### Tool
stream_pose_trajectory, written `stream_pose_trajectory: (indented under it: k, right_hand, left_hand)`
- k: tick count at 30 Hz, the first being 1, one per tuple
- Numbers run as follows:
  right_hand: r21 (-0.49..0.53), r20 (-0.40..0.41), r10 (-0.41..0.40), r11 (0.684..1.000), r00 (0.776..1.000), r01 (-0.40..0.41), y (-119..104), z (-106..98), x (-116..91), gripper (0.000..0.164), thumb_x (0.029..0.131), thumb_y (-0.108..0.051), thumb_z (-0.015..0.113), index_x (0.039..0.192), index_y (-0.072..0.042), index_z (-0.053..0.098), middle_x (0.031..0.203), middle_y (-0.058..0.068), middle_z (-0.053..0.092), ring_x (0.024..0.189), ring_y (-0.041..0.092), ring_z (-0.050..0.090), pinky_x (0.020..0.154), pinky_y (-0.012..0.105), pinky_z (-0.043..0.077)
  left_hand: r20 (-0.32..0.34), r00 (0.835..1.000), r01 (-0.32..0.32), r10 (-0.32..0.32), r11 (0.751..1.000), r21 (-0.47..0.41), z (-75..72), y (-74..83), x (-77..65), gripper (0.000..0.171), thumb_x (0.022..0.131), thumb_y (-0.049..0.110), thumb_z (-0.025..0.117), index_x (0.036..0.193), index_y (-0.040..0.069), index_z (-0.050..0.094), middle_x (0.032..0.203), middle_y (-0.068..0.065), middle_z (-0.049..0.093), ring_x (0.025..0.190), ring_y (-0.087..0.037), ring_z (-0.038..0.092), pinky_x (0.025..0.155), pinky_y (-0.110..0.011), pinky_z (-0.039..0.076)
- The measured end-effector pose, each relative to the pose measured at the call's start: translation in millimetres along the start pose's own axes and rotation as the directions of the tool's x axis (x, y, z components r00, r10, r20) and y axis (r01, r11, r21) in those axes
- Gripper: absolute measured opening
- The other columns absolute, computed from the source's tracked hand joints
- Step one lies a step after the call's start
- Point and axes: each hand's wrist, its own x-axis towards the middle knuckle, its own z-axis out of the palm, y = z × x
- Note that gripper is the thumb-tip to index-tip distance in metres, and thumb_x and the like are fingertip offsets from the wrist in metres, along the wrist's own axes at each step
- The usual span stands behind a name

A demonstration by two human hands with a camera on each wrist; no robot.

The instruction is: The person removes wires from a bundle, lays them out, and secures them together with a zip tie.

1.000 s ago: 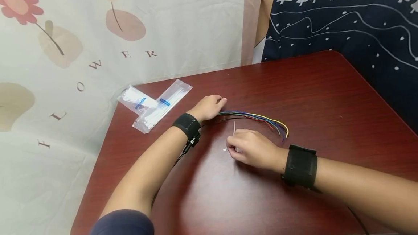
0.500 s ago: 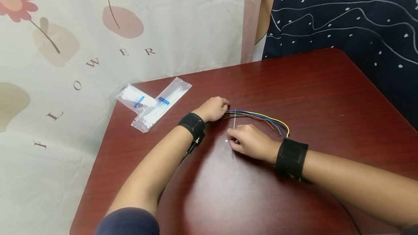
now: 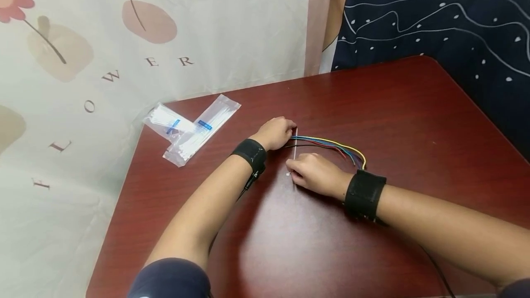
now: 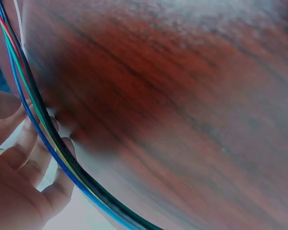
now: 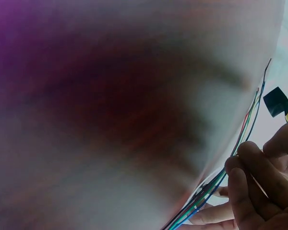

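My left hand holds a bundle of thin coloured wires against the table; yellow, blue, red and black strands fan out to its right. In the left wrist view, the wires run across its curled fingers, with the thumb alongside. A white cable tie is pinched in my right hand, its small square head poking out near the thumb. The strip crosses the bundle, its far end by my left fingertips; over or under the wires, I cannot tell. In the right wrist view, the right fingers partly cover the wires.
Two clear plastic packets of white cable ties overlap on the far left of the reddish-brown table. Printed curtains hang along the table's back and right edges. Each wrist wears a black strap with a cable trailing from it.
My left hand has slid rightward along the wires. The right hand has moved away from me, bringing the cable tie's strip from short of the bundle to across it.
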Motion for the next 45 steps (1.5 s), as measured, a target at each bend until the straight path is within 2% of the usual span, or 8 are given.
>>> stream_pose_trajectory:
  k: [6, 13, 21, 28, 33, 37, 42, 45]
  right_hand:
    - [-0.044, 0.015, -0.044, 0.998, 0.999, 0.045, 4, -1, 0, 0.017, 0.081, -0.006, 0.061, 0.074, -0.013, 0.047, 0.061, -0.006, 0.041, 0.059, 0.014, 0.048, 0.053, 0.029, 0.039]
    - [-0.03, 0.04, -0.015, 0.999, 0.999, 0.016, 8, -3, 1, 0.016, 0.082, -0.008, 0.061, 0.075, -0.015, 0.048, 0.061, -0.009, 0.041, 0.057, 0.01, 0.046, 0.052, 0.026, 0.038]
    - [0.107, 0.03, 0.115, 0.987, 0.993, -0.117, 18, -8, 10, 0.006, 0.085, -0.011, 0.061, 0.082, -0.016, 0.061, 0.071, -0.01, 0.051, 0.064, 0.006, 0.048, 0.058, 0.024, 0.04]
    - [0.302, -0.04, 0.284, 0.917, 0.958, -0.26, 31, -11, 18, 0.011, 0.088, -0.013, 0.06, 0.077, -0.014, 0.062, 0.071, -0.006, 0.053, 0.061, 0.008, 0.05, 0.058, 0.027, 0.042]
    - [0.456, 0.067, 0.423, 0.793, 0.904, -0.405, 39, -9, 21, 0.014, 0.091, -0.017, 0.058, 0.08, -0.01, 0.062, 0.066, 0.003, 0.058, 0.048, 0.017, 0.055, 0.05, 0.03, 0.046]
    - [0.6, 0.153, 0.497, 0.64, 0.854, -0.48, 44, -7, 24, 0.012, 0.091, -0.015, 0.06, 0.089, -0.004, 0.065, 0.069, 0.014, 0.064, 0.053, 0.028, 0.06, 0.048, 0.038, 0.05]
    - [0.776, 0.202, 0.542, 0.419, 0.816, -0.471, 47, -2, 31, 0.016, 0.091, -0.008, 0.059, 0.1, 0.005, 0.061, 0.088, 0.027, 0.064, 0.065, 0.035, 0.064, 0.056, 0.042, 0.053]
    - [0.83, 0.213, 0.557, 0.331, 0.803, -0.45, 46, -1, 34, 0.02, 0.092, -0.007, 0.057, 0.104, 0.01, 0.058, 0.093, 0.032, 0.061, 0.07, 0.038, 0.064, 0.061, 0.041, 0.053]
  left_hand:
    - [-0.047, 0.999, 0.018, -0.019, 1.0, -0.006, -1.0, 0.6, 2.3, 0.029, 0.094, 0.019, 0.05, 0.121, 0.019, 0.063, 0.117, 0.003, 0.061, 0.11, -0.013, 0.053, 0.09, -0.033, 0.042]
    - [-0.162, 0.978, 0.106, -0.13, 0.984, -0.146, 1.4, -3.8, 1.3, 0.009, 0.089, 0.029, 0.061, 0.095, 0.023, 0.063, 0.086, 0.009, 0.061, 0.08, -0.009, 0.056, 0.07, -0.032, 0.045]
    - [-0.256, 0.959, 0.052, -0.121, 0.965, -0.258, -2.2, -10.7, -3.6, 0.008, 0.086, 0.023, 0.066, 0.083, 0.021, 0.059, 0.077, 0.01, 0.061, 0.074, -0.005, 0.056, 0.071, -0.028, 0.043]
    - [-0.267, 0.962, -0.034, -0.06, 0.942, -0.334, -4.4, -9.0, -14.2, 0.006, 0.089, 0.02, 0.06, 0.091, 0.016, 0.056, 0.082, 0.006, 0.062, 0.076, -0.005, 0.057, 0.071, -0.024, 0.044]
    - [-0.267, 0.964, -0.11, -0.009, 0.898, -0.425, -4.6, -9.6, -23.5, 0.007, 0.093, 0.019, 0.054, 0.096, 0.014, 0.051, 0.086, -0.001, 0.065, 0.071, -0.009, 0.06, 0.066, -0.023, 0.046]
    - [-0.235, 0.972, -0.151, 0.027, 0.838, -0.524, -5.9, -9.0, -29.4, 0.007, 0.095, 0.018, 0.053, 0.097, 0.013, 0.049, 0.089, -0.004, 0.067, 0.069, -0.011, 0.064, 0.065, -0.023, 0.049]
    - [-0.254, 0.966, -0.188, 0.057, 0.827, -0.53, -6.8, -10.6, -34.0, 0.007, 0.093, 0.016, 0.056, 0.097, 0.013, 0.051, 0.091, 0.002, 0.066, 0.08, -0.005, 0.063, 0.074, -0.022, 0.047]
    - [-0.266, 0.962, -0.204, 0.063, 0.811, -0.548, -6.5, -11.7, -34.9, 0.006, 0.091, 0.014, 0.059, 0.096, 0.013, 0.057, 0.089, 0.004, 0.065, 0.083, -0.004, 0.062, 0.077, -0.022, 0.046]
